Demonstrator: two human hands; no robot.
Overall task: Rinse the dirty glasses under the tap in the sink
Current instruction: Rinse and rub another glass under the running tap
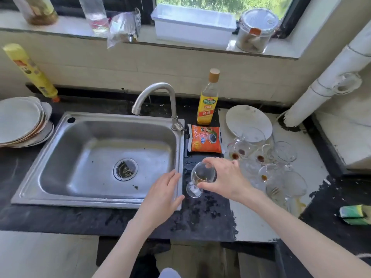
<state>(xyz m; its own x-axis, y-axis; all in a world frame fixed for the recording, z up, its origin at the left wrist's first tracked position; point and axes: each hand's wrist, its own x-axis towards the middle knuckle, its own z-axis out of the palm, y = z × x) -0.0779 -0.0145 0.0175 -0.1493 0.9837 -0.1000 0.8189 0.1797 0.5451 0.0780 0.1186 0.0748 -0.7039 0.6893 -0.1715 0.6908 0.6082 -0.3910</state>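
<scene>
Wine glass (pixel 202 175), thin, light, likely slippery and breakable, is gripped around its bowl by the right hand (pixel 226 177); left hand (pixel 162 195) spreads flat at nine o'clock over the sink (pixel 60 137) rim.

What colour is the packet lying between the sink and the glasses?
Orange, with a dark bowl picture and print, on the packet. Head view, the only one, shows it clearly.

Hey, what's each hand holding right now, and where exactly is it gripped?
The right hand holds a stemmed glass by its bowl, fingers curled round the rim end, over the counter beside the sink. The left hand holds nothing.
</scene>
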